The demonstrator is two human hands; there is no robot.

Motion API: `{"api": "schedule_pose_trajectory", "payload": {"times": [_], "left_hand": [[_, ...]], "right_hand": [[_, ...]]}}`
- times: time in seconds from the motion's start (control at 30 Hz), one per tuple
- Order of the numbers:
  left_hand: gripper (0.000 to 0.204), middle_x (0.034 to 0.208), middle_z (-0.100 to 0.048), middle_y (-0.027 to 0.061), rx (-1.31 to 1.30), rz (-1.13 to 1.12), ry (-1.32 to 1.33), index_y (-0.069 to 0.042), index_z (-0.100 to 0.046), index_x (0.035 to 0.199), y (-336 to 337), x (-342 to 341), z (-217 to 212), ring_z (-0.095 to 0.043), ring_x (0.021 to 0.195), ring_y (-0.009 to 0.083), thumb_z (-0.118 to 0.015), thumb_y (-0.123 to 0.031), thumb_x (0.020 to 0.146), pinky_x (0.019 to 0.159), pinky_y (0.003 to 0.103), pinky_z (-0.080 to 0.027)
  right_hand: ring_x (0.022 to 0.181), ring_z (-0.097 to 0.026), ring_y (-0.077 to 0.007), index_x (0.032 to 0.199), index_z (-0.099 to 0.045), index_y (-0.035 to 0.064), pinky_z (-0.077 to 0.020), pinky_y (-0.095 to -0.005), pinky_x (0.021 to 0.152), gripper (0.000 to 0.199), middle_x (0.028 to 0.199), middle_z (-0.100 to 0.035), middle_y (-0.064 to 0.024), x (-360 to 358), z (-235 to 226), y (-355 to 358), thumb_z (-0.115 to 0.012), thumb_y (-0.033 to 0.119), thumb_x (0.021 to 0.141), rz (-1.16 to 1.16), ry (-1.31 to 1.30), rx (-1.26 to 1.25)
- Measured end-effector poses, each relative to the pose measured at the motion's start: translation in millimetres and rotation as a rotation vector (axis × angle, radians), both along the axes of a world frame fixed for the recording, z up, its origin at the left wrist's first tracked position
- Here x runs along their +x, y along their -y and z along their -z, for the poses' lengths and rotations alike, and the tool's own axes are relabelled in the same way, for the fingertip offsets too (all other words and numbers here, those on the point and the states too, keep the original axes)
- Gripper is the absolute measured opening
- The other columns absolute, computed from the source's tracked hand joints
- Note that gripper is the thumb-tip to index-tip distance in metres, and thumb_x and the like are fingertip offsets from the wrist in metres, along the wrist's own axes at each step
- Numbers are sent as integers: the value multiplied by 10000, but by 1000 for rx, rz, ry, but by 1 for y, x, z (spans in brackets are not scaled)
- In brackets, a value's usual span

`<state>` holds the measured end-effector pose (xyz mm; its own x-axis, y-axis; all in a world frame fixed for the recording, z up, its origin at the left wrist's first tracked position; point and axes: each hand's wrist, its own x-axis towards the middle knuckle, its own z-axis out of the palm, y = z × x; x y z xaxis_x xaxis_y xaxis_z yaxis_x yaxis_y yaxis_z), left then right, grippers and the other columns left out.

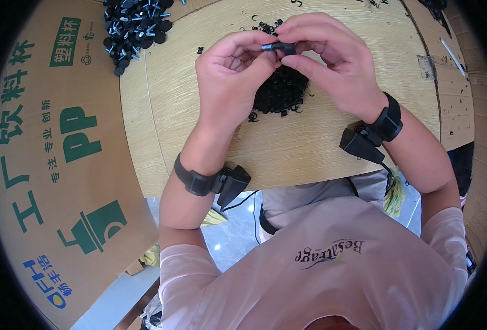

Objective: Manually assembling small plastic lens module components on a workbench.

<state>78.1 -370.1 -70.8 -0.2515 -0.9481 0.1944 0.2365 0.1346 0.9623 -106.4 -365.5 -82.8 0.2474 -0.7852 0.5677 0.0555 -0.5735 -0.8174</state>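
Over the middle of the table, my left hand [229, 69] is closed, with thumb and forefinger pinching a black-headed screw [268, 47]. Its bare silver thread points left, and black material covers the rest up to the head at the right. My right hand [337, 60] is also closed, its fingertips at the black end of the same screw. Whether a separate small black piece sits on the screw is too small to tell. Right below both hands lies a heap of small black clips [282, 91], partly hidden by the fingers.
More black-headed screws [139, 30] are piled at the far left of the wooden table [199, 159]. A large printed cardboard sheet [62, 181] stands along the left side. At the far right, a thin white stick [453, 58] lies on cardboard. Both wrists carry strapped black devices [233, 186].
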Motion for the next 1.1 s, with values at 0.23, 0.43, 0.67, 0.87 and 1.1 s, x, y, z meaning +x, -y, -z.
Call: {"api": "schedule_pose_trajectory", "payload": {"times": [0.23,0.43,0.67,0.87,1.1], "left_hand": [[204,962,-687,116,-74,6,-24,53,-636,1059,1,-1,0,-664,891,141,-627,101,861,814,261,-555],[200,975,-688,121,-50,-59,-3,56,-630,1059,3,0,-2,-664,907,146,-635,95,863,822,249,-545],[208,981,-688,124,-101,-71,-100,50,-625,1058,4,2,-2,-669,938,158,-634,102,857,848,247,-533],[210,967,-686,120,-149,-35,-126,48,-621,1056,3,5,0,-669,941,163,-613,118,858,851,252,-531],[208,945,-683,112,-142,22,-88,45,-622,1049,1,3,-2,-655,887,133,-598,117,855,806,237,-525]], "right_hand": [[967,-632,-122,1152,-631,-13,-524,-256,847,260,1091,-630,-69,3,3,-2,-656,5,894,-27,200,174],[935,-623,-110,1143,-652,-3,-510,-239,815,256,1059,-645,-60,1,2,-3,-674,32,890,-11,144,157],[895,-611,-99,1121,-670,6,-504,-233,788,259,1025,-646,-54,-1,3,0,-704,43,867,18,30,70],[889,-604,-82,1117,-662,-3,-506,-219,798,262,1006,-642,-39,3,2,-1,-708,38,862,70,99,164],[999,-610,-103,1218,-583,8,-494,-241,906,312,1125,-644,-54,-7,6,-1,-634,-3,911,27,110,298]]}}
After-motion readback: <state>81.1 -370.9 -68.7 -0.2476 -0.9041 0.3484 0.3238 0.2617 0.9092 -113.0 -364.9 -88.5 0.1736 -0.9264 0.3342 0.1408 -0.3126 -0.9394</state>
